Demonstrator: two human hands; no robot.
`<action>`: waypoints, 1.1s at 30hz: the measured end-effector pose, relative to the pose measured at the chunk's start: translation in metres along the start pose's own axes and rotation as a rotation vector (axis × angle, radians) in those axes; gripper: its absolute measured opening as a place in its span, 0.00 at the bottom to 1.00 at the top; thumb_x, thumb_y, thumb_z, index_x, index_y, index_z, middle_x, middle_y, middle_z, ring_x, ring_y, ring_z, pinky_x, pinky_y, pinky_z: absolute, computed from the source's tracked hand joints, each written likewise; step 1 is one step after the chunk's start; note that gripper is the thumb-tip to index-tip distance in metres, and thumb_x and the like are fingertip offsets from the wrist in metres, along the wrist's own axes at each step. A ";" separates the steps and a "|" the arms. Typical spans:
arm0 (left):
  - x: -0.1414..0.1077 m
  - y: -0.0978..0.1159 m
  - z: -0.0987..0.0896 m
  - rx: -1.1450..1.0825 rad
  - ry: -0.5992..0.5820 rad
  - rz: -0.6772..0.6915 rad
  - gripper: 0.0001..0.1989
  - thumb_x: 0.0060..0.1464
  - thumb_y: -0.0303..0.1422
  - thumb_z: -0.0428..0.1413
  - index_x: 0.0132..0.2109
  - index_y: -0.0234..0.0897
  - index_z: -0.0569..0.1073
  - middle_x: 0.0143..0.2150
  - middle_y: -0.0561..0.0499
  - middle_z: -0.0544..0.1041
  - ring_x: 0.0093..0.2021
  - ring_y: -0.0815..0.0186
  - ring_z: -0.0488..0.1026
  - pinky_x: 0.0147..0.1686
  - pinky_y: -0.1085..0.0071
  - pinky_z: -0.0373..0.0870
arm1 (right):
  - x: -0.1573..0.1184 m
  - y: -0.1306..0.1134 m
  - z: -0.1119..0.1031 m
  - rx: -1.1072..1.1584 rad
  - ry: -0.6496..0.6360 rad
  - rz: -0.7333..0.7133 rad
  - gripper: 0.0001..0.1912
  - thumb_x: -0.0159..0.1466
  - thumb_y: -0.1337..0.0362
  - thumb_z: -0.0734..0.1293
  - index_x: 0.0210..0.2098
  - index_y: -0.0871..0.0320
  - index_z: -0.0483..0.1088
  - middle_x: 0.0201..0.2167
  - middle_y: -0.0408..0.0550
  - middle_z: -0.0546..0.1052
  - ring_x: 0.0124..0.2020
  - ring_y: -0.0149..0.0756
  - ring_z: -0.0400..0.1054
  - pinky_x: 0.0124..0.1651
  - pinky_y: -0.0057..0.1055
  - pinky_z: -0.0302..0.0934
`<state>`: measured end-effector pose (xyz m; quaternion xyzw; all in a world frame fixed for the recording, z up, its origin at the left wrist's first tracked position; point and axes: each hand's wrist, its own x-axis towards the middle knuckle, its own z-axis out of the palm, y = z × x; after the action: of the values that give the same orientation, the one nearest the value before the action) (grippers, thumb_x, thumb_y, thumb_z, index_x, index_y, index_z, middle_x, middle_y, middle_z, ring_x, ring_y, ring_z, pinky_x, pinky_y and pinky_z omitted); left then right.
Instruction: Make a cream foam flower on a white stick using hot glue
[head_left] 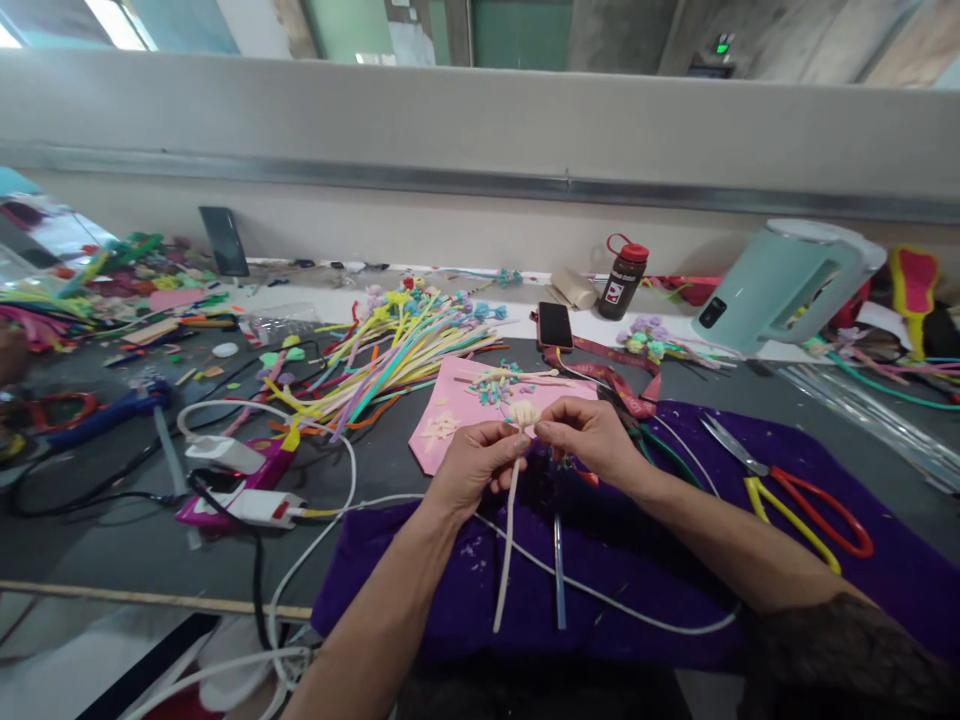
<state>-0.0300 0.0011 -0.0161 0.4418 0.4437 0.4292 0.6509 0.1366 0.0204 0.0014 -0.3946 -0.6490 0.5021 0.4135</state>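
Note:
My left hand pinches a cream pipe-cleaner flower at its base, and the flower's cream stem hangs down below the fingers. From the other side, my right hand has thumb and fingertips closed on the flower's lower edge. Just behind both hands lies a pink sheet, bearing small cream pieces and a pile of teal and purple bits. Under my wrists spreads a purple cloth. A clear glue stick points toward me below the right hand; whatever holds it is mostly hidden.
Scissors with red and yellow handles lie at right. A bundle of coloured pipe cleaners, a phone, a bottle and a mint kettle stand farther back. White cables cross from a purple power strip. Another person's hand shows far left.

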 end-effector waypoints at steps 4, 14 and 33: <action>-0.001 0.001 0.001 0.038 0.007 0.015 0.13 0.41 0.39 0.61 0.27 0.31 0.71 0.17 0.56 0.69 0.12 0.78 0.60 0.12 0.81 0.52 | 0.001 0.000 0.000 -0.006 0.009 -0.009 0.09 0.54 0.60 0.67 0.24 0.60 0.68 0.18 0.39 0.69 0.16 0.24 0.61 0.19 0.22 0.56; -0.002 0.002 0.001 0.103 0.006 0.056 0.13 0.44 0.39 0.59 0.25 0.32 0.70 0.14 0.58 0.66 0.13 0.77 0.60 0.13 0.80 0.53 | 0.000 0.001 -0.003 -0.047 0.032 -0.003 0.11 0.56 0.60 0.64 0.22 0.60 0.66 0.14 0.37 0.65 0.14 0.24 0.58 0.18 0.22 0.53; -0.004 0.001 0.003 0.185 0.019 0.121 0.12 0.46 0.38 0.58 0.25 0.33 0.70 0.18 0.58 0.65 0.16 0.77 0.61 0.16 0.79 0.55 | 0.001 0.002 -0.004 -0.085 0.060 -0.043 0.11 0.57 0.61 0.63 0.22 0.59 0.65 0.13 0.36 0.63 0.14 0.24 0.56 0.18 0.22 0.51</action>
<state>-0.0277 -0.0028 -0.0141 0.5219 0.4601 0.4292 0.5760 0.1399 0.0227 0.0005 -0.4128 -0.6654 0.4530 0.4262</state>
